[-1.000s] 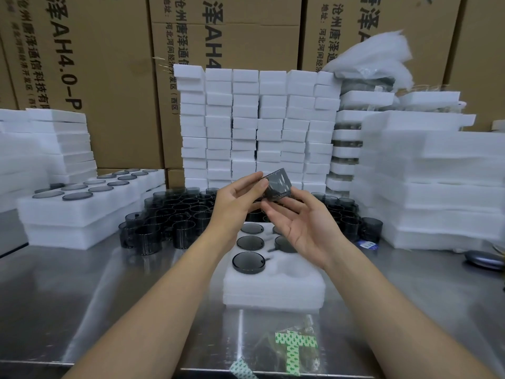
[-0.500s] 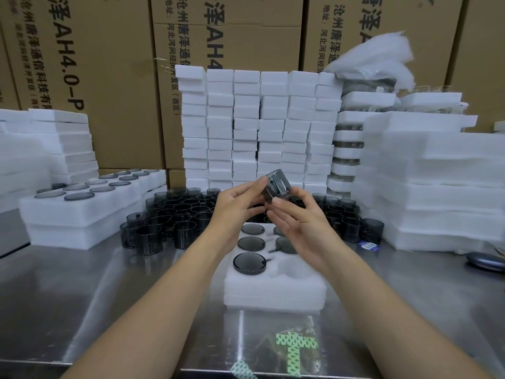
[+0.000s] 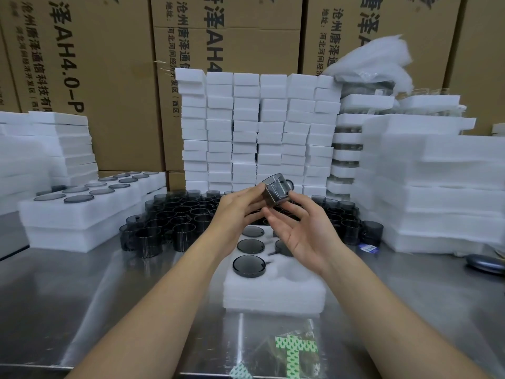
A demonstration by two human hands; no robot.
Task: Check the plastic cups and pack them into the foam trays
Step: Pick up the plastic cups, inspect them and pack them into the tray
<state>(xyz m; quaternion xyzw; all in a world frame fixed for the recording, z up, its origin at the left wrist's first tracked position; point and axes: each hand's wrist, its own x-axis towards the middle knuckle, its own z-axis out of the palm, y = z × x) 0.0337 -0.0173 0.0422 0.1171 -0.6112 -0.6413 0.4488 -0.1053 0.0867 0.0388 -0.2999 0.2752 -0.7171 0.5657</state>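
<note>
1. I've got the left hand (image 3: 240,212) pinching a dark plastic cup (image 3: 276,191) by its left side, tilted in the air.
2. The right hand (image 3: 303,236) is palm up with fingers loosely spread, and its fingertips touch the cup's right and lower side.
3. Directly below both hands a foam tray (image 3: 273,294) sits on the bench (image 3: 82,296), dark cups in several pockets.
4. Beyond the hands, loose cups (image 3: 175,217) crowd together.
5. Far left of the left hand sits a filled tray (image 3: 82,212).
</note>
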